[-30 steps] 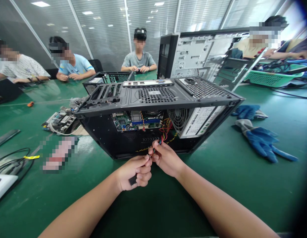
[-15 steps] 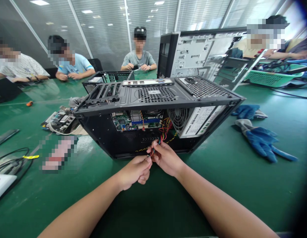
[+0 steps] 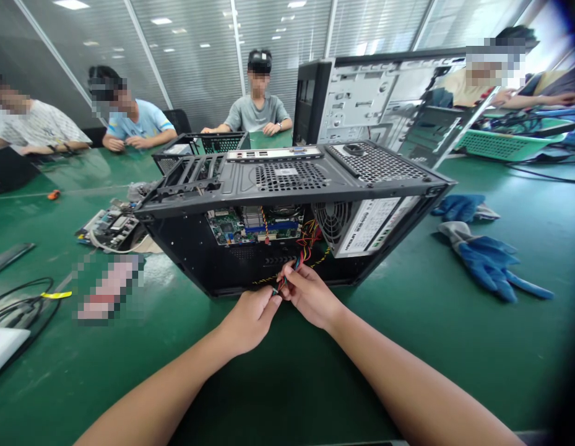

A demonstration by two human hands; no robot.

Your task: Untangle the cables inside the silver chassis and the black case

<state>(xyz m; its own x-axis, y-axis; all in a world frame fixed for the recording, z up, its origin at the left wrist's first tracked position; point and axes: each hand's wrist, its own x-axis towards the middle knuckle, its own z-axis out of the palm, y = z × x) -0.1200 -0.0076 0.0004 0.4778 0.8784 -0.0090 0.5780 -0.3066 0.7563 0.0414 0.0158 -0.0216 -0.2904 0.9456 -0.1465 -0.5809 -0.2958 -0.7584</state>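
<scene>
A black computer case point(image 3: 287, 186) lies on its side on the green table point(image 3: 408, 347), its open side facing me. Inside it I see a motherboard point(image 3: 250, 224), a power supply with a fan point(image 3: 361, 223) and a bundle of coloured wires point(image 3: 306, 248). My left hand point(image 3: 250, 319) and my right hand point(image 3: 310, 294) meet at the case's lower front edge. Both are closed in a pinch on the ends of those wires. What sits at the wire tips is hidden by my fingers.
Blue work gloves point(image 3: 486, 263) lie to the right. A loose circuit board point(image 3: 111, 226) and black cables point(image 3: 22, 306) lie to the left. A second open case point(image 3: 384, 99) and a green basket point(image 3: 505, 145) stand behind. Several people sit around the far side.
A dark connector showed under my left hand a second ago and is now out of sight. My left fingers have moved up to the wire ends beside my right hand.
</scene>
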